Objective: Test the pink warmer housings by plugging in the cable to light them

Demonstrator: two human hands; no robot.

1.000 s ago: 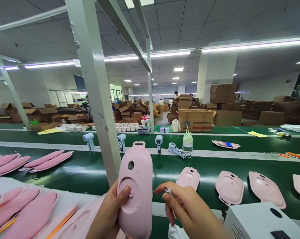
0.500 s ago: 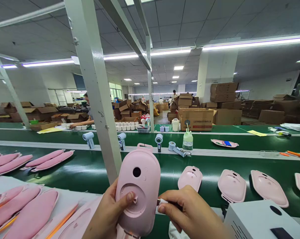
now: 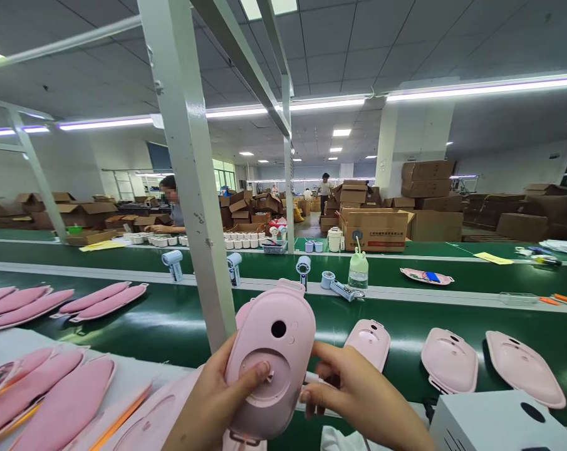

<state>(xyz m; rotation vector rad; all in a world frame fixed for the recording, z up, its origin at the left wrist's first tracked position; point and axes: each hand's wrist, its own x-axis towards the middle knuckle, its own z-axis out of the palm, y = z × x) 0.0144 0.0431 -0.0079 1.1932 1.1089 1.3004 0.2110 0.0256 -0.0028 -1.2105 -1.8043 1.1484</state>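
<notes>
My left hand (image 3: 236, 388) grips a pink plastic housing (image 3: 276, 369) with rounded ends, held upright and slightly tilted. Its thumb lies across the round recess, below a black round hole. At the housing's right edge, my right hand (image 3: 344, 382) has its fingers curled around a white cable plug (image 3: 314, 378). The plug's tip meets the side of the housing; how far it goes in is hidden. Behind the hands, similar pink housings (image 3: 450, 360) lie on the green conveyor belt (image 3: 400, 363).
Pink shells (image 3: 62, 401) lie at left on a white sheet. A light grey box (image 3: 499, 419) stands at lower right. A metal post (image 3: 184, 156) rises left of centre. Handheld fans (image 3: 303, 266) and a green-topped bottle (image 3: 358, 269) line the divider. Another person (image 3: 170, 207) works across the line.
The view has shifted slightly, and the housing appears a little lower and further right, tilted more. My right hand's fingers have moved closer to the housing's edge.
</notes>
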